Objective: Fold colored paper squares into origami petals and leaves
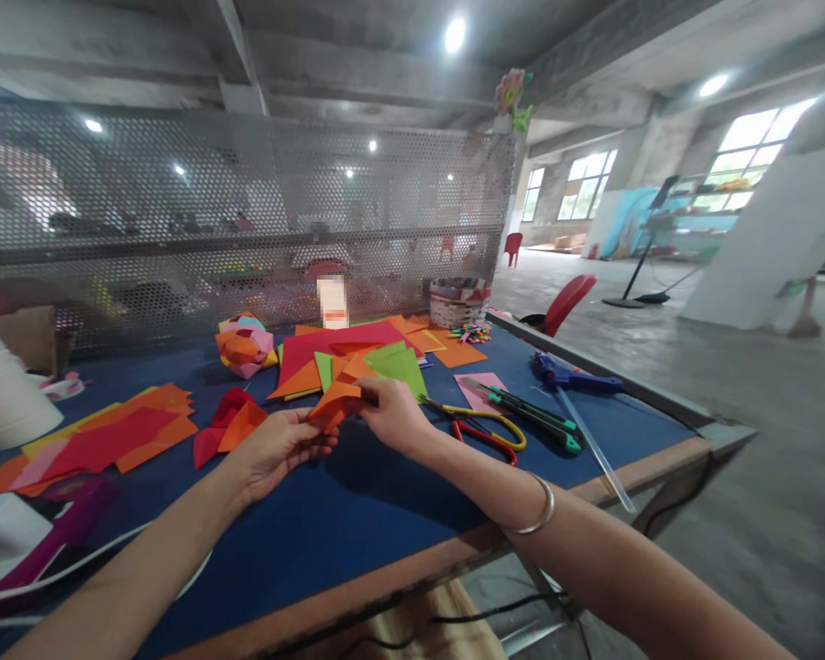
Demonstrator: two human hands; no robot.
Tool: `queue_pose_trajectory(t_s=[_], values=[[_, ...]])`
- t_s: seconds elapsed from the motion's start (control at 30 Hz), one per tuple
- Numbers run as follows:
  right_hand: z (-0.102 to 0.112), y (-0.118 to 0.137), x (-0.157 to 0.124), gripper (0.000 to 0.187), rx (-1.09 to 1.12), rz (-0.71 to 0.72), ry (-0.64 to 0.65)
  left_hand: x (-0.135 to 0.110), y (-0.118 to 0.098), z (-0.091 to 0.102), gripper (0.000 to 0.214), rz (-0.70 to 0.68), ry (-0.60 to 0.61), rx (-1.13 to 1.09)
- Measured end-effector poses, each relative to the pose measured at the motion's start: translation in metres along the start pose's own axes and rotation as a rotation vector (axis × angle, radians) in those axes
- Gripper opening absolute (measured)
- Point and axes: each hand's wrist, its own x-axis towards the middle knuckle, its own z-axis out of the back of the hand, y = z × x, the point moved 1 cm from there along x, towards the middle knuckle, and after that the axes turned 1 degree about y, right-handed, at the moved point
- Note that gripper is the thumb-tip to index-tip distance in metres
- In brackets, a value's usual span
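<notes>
Between my two hands is a folded piece of orange paper [335,403], held just above the blue tabletop. My left hand [285,449] pinches its left side between thumb and fingers. On its right side, the fingers of my right hand [395,414] are closed on the paper. Behind it lie red paper sheets [302,353] and green paper sheets [397,365]. Left of my hands rest folded red and orange paper pieces [230,426]. Close to my right hand are yellow-handled scissors [501,426] and red-handled scissors [485,440].
A hot glue gun [577,376] with a clear glue stick [595,449] and green-black cutters [536,417] lie right. A paper ball [244,346] and woven basket [459,302] stand at the back. Left are paper stacks [124,431], a white roll [6,394] and white cables [75,573].
</notes>
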Motion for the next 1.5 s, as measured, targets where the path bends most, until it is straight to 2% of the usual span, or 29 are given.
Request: queue_pose_trajectory(t_s=[0.47,0.9,1.5], values=[[-0.0027,-0.0029,0.002,0.027,-0.005,-0.039,0.014,-0.0029,-0.0021,-0.0025,0.035,0.021,0.0,-0.01],[-0.0014,0.0008,0.0006,0.025,0.007,0.006,0.001,0.0027,0.0027,0.0007,0.033,-0.014,-0.021,0.03],[-0.001,0.0003,-0.0005,0.025,-0.079,-0.021,-0.007,0.0044,0.005,-0.0037,0.034,-0.049,0.0,0.112]])
